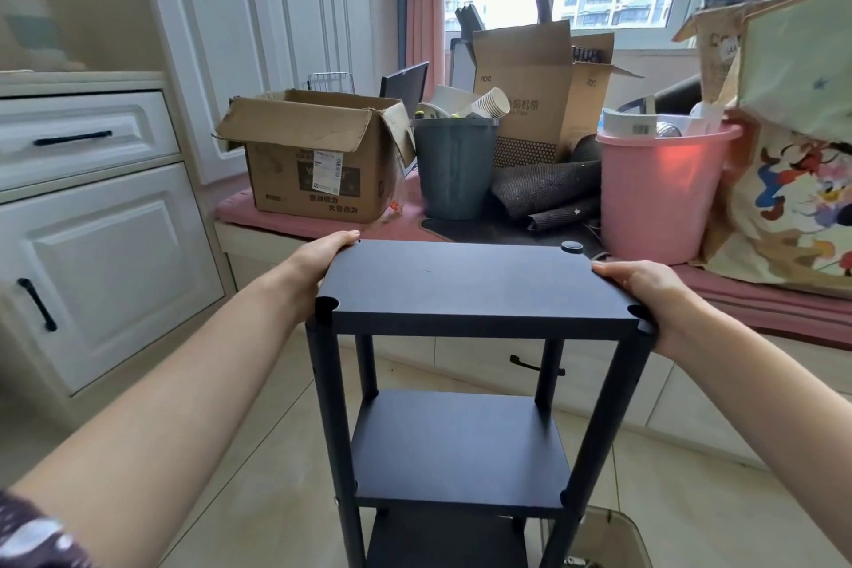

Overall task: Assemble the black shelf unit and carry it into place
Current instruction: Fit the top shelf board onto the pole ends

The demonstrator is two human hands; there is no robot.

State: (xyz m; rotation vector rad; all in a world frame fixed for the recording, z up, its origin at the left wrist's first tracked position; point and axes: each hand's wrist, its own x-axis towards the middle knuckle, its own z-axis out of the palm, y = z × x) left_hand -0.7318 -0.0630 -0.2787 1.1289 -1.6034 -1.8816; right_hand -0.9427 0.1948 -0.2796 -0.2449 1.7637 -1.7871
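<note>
Left hand (318,265) and right hand (645,291) grip shelf unit (465,286) (arms outstretched).

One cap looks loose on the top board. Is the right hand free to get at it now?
Probably not yet: the right hand grips the top board's right edge, as the left hand does the left. The cap sits uncovered just beyond it, so letting go would open the way.

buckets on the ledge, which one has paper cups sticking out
The grey bucket, beside the open cardboard box; the pink bucket on the right shows no cups.
</note>
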